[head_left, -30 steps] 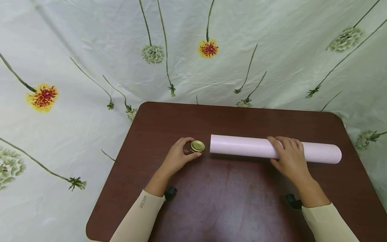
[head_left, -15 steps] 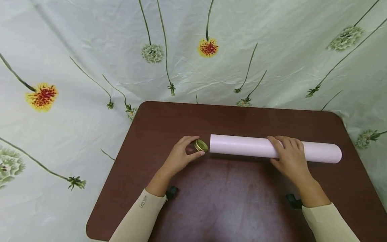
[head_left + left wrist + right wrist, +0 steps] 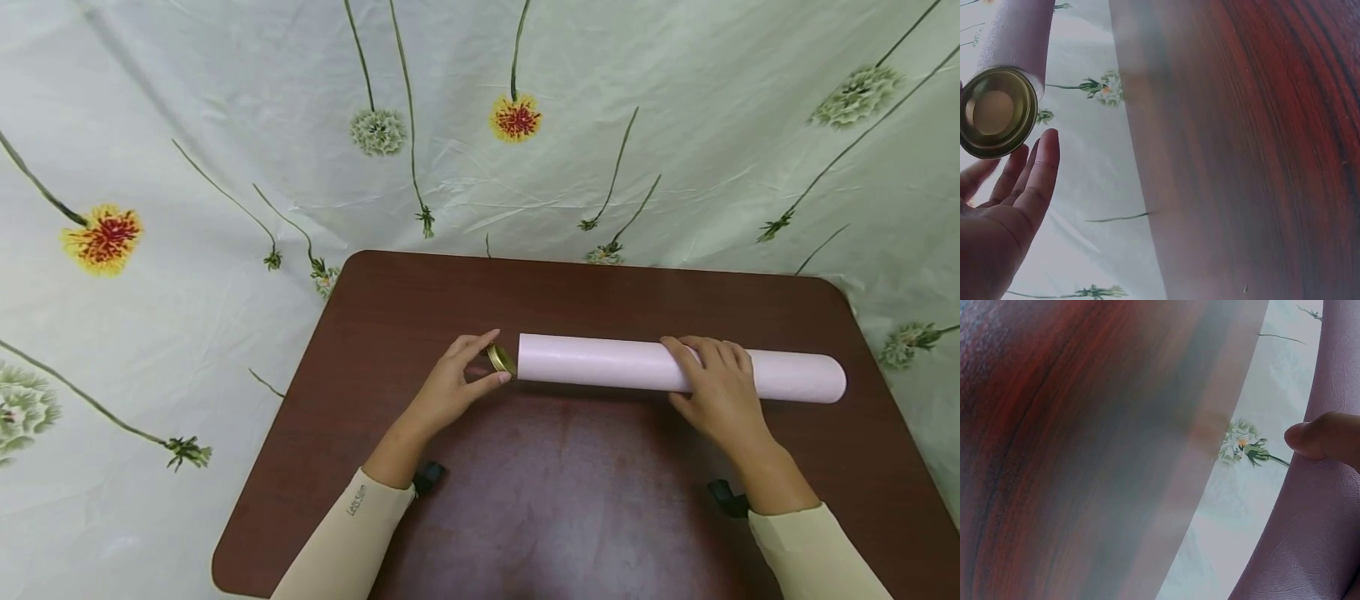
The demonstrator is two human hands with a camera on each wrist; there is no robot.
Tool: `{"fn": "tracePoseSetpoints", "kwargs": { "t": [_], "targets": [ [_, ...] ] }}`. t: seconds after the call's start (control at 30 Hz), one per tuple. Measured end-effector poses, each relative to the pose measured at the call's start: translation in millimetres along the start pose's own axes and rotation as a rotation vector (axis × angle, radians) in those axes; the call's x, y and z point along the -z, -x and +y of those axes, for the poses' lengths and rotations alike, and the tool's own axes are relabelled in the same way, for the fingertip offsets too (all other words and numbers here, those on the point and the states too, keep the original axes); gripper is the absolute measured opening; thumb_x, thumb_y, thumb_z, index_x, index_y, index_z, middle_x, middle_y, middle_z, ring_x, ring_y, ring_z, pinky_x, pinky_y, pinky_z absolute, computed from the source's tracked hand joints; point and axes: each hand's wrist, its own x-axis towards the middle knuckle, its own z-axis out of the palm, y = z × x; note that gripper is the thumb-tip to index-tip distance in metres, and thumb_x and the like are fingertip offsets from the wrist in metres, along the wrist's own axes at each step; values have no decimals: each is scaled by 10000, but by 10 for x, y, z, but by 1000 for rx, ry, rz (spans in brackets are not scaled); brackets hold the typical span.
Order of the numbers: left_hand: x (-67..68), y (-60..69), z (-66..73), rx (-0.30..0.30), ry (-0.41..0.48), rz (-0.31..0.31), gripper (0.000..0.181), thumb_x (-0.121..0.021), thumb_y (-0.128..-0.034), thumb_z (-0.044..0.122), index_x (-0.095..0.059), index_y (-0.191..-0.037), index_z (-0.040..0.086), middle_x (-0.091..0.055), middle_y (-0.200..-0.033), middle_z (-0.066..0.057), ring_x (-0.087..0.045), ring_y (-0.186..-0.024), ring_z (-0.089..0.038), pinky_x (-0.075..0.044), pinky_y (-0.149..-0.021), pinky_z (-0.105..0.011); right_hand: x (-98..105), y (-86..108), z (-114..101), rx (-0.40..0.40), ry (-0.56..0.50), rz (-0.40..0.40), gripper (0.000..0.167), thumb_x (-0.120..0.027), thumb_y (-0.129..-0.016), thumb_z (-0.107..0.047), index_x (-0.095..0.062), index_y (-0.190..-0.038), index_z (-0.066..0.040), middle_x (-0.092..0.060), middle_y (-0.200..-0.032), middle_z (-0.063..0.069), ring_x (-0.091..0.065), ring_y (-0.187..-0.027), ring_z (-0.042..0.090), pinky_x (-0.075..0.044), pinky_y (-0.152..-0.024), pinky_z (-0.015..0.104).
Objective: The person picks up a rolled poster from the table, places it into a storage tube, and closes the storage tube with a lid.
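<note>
A round gold metal lid (image 3: pixel 501 360) stands tilted almost on edge at the left end of a long pale pink tube (image 3: pixel 600 362). My left hand (image 3: pixel 448 382) holds the lid between thumb and fingertips. In the left wrist view the lid (image 3: pixel 997 112) covers the tube's end (image 3: pixel 1016 37); whether it is seated cannot be told. My right hand (image 3: pixel 717 389) grips the tube right of its middle, fingers over the top. The right wrist view shows the thumb (image 3: pixel 1319 440) pressed on the tube's side.
The tube lies across a dark brown wooden table (image 3: pixel 570 500) with rounded corners. Behind the table hangs a pale cloth (image 3: pixel 262 100) printed with flowers. Dark wrist cameras sit by both of my sleeves.
My left hand has tilted the lid from nearly flat to almost upright and moved it slightly right, against or very near the tube's end. The right hand and tube have barely moved.
</note>
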Motion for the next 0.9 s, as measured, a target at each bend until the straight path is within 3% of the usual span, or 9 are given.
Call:
{"fn": "tracePoseSetpoints", "kwargs": {
  "t": [0.13, 0.27, 0.47, 0.7, 0.9],
  "targets": [
    [-2, -6, 1, 32, 45, 1, 756, -759, -904, 361, -377, -1553, 297, -502, -1381, -40, -570, -1279, -270, -548, -991, -383, 2, -5, -11, -1, -2, -3, 927, -938, -557, -9, -530, -1379, -140, -574, -1229, 181, -507, -1136, 427, -299, -1019, 586],
    [-11, -15, 8, 67, 148, -6, 756, -779, -886, 356, -398, -1533, 265, -500, -1369, -36, -586, -1301, -231, -561, -972, -362, 2, -9, -17, 0, -1, -2, 932, -942, -554, -11, -530, -1380, -139, -573, -1231, 181, -507, -1136, 425, -298, -1023, 589],
    [-16, -28, 25, 43, 277, -27, 637, -777, -897, 235, -503, -1464, 143, -490, -1339, -85, -623, -1278, -265, -580, -913, -293, 4, -9, -25, -1, -2, -3, 939, -947, -550, -13, -529, -1382, -141, -571, -1237, 182, -505, -1138, 423, -295, -1027, 592],
    [-3, -35, 42, 43, 304, -49, 619, -756, -916, 172, -500, -1471, 78, -518, -1368, -106, -631, -1260, -284, -581, -906, -286, 13, -4, -35, 13, -3, 11, 928, -939, -539, -4, -540, -1366, -137, -578, -1223, 180, -514, -1120, 426, -306, -1017, 592],
    [1, -26, 56, 63, 309, -71, 615, -758, -916, 200, -511, -1478, 171, -579, -1364, -116, -683, -1142, -280, -575, -860, -273, 6, -6, -35, 21, -4, 18, 934, -939, -532, -5, -540, -1365, -140, -580, -1220, 178, -517, -1110, 426, -310, -1019, 588]
  ]
}}
